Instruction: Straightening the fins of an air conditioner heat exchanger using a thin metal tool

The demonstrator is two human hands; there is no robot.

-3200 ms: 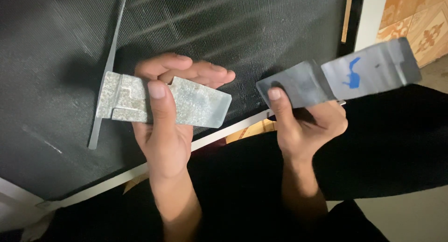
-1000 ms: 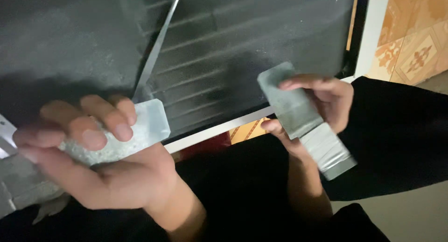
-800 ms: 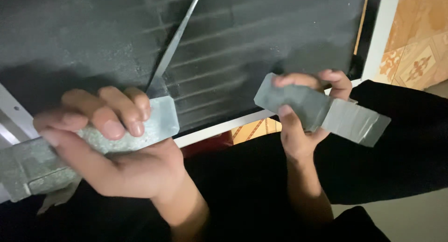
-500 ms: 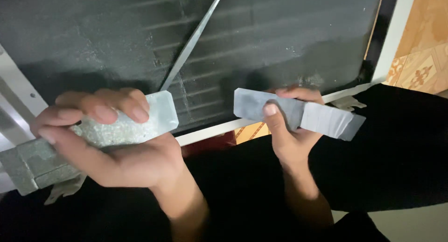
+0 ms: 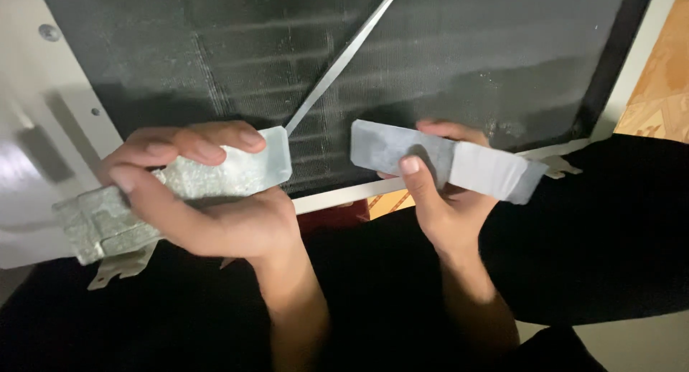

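Note:
My left hand (image 5: 215,214) grips a flat galvanised metal bracket (image 5: 237,172), speckled silver, with a stepped end sticking out past my palm at the lower left. My right hand (image 5: 438,200) holds a second metal plate (image 5: 391,148), dull grey on its left half and lighter on its right, pinched between thumb and fingers. Both pieces lie roughly level, their near ends a short gap apart, in front of a dark finned coil panel (image 5: 466,63).
A thin metal strip (image 5: 344,56) runs diagonally across the coil panel. The panel has a white frame (image 5: 50,114) at the left with screws and a white lower edge (image 5: 337,198). Orange patterned floor (image 5: 660,85) shows at the right. My dark-clothed legs fill the bottom.
Both hands have turned their metal pieces and brought them closer together and level. The view has shifted, showing more of the white frame at the left.

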